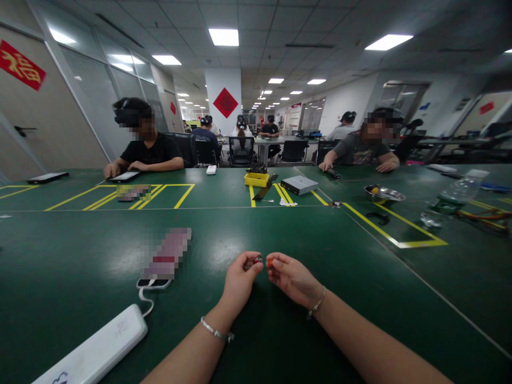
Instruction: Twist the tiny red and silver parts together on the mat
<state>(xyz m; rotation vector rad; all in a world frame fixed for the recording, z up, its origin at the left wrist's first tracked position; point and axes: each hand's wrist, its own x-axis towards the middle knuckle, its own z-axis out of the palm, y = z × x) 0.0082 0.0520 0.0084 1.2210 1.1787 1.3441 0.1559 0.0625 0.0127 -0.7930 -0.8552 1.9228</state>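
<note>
Both hands are raised close together over the green table (208,304), fingertips a small gap apart. Between the thumb and fingers of my left hand (241,274) is a small dark and red piece (258,260), too small to name. My right hand (291,276) pinches a small orange piece (270,262), its kind also unclear. The two pieces face each other without touching. To the left of my hands lies a phone (154,284), its screen blurred out, with a white cable (147,305) plugged in.
A white power bank (98,349) lies front left. Farther back are a yellow tray (256,180), a grey box (299,184), a metal bowl (394,196) and a plastic bottle (456,194) at right. Two people sit across the table, one (150,154) left, one (358,152) right.
</note>
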